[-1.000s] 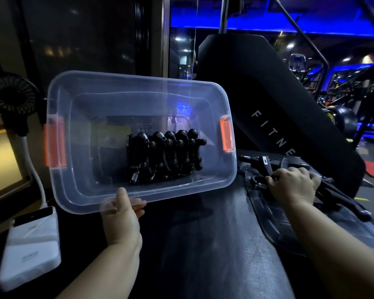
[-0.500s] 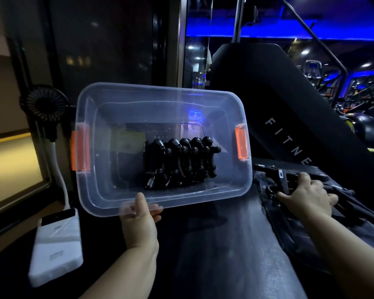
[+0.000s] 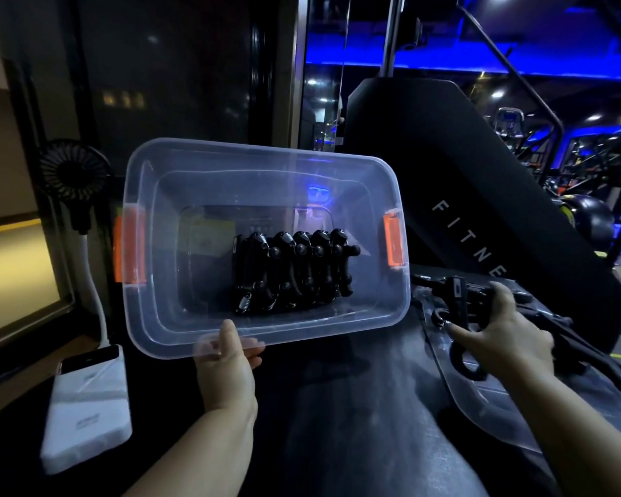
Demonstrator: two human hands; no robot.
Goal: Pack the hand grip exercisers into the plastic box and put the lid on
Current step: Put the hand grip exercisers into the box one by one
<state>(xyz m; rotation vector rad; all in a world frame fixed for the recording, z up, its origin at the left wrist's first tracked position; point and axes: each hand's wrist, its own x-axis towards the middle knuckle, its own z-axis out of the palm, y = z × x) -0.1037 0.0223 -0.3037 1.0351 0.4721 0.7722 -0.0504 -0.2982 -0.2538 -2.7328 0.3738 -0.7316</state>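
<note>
Low in the frame, a dark padded bench [image 3: 355,417] runs away from the viewer. A white power bank [image 3: 87,403] lies on it at lower left. At centre the left hand [image 3: 226,367] pinches the near rim of the clear plastic box [image 3: 151,328], thumb on top. The box is tipped up so its opening faces the viewer. A row of black grip exercisers [image 3: 291,270] sits packed side by side on its floor, right of centre. Orange latches [image 3: 130,245] mark both short ends. At right the right hand [image 3: 502,338] curls around a loose exerciser [image 3: 457,299] over the clear lid [image 3: 488,403], which lies on the bench. Further handles [image 3: 588,353] lie beside it. Beyond, a small black fan [image 3: 74,174] stands at left and a black machine pad [image 3: 463,166] at upper right.
</note>
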